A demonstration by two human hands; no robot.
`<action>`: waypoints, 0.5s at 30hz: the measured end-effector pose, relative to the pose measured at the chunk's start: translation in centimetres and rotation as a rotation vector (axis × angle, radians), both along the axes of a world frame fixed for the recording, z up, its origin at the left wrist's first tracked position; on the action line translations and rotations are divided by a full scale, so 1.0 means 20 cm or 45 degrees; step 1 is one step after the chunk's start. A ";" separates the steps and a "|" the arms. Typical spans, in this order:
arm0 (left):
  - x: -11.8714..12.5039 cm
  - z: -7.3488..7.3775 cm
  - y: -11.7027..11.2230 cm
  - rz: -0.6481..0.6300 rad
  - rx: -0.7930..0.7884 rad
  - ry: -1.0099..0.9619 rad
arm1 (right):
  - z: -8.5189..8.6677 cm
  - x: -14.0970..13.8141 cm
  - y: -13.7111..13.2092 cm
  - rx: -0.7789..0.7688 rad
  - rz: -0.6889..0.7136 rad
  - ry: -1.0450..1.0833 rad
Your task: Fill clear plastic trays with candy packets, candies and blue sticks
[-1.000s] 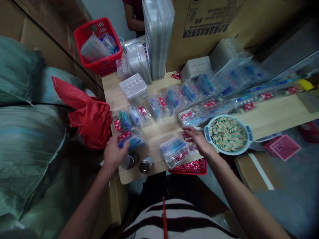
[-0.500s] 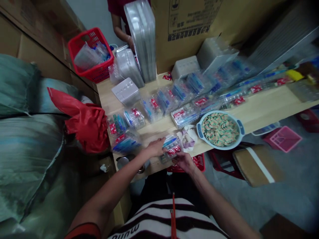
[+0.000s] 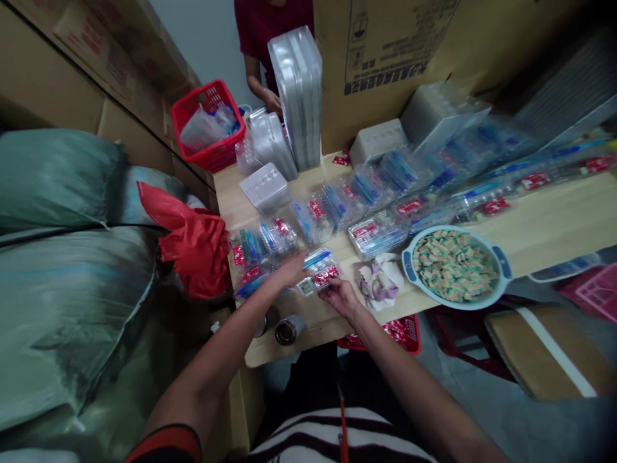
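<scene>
My left hand (image 3: 289, 270) and my right hand (image 3: 335, 297) meet over the wooden table (image 3: 554, 218), both on a clear plastic blister pack (image 3: 318, 270) holding blue items and red labels. The left hand covers its left end, and the right fingers pinch its lower edge. Just left of my left hand lies another pack with blue contents (image 3: 253, 281), partly hidden by my wrist. Several similar packs (image 3: 366, 193) stand in rows beyond. A crumpled white and lilac wrapping (image 3: 380, 281) lies right of my right hand.
A blue-white bowl of small wrapped packets (image 3: 456, 305) sits at right. Metal cups (image 3: 289, 330) stand at the near edge. Stacked clear trays (image 3: 299, 96), a red basket (image 3: 200, 96), a red bag (image 3: 195, 254) and green sacks (image 3: 58, 180) surround the table. A co-worker's hand (image 3: 272, 99) shows behind.
My hands have come together from either side onto the clear pack, which now sits between them. The head view has also shifted, and the co-worker's hand shows beyond the stacked trays.
</scene>
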State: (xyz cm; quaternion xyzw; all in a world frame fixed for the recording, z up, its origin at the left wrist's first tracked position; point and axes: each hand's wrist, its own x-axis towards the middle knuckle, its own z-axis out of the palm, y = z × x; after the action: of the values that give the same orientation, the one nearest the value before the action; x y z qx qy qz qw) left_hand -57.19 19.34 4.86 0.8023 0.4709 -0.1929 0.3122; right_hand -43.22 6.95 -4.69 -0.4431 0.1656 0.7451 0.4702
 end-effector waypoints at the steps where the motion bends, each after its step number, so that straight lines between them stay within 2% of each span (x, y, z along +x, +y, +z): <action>1: -0.02 0.01 0.00 0.021 0.044 0.019 | 0.00 -0.03 0.02 0.003 0.006 0.007; 7: -0.08 0.06 0.01 0.143 0.301 0.062 | 0.00 -0.15 0.14 0.004 0.065 0.044; 15: -0.09 0.08 0.01 0.071 0.309 0.098 | 0.08 -0.16 0.16 0.038 0.116 -0.028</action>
State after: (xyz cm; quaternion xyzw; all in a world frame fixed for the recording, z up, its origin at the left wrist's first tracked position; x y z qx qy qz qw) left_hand -58.95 19.58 6.39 0.8128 0.5245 -0.1562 0.1997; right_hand -46.52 10.09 -3.12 -0.4512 0.1289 0.7633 0.4441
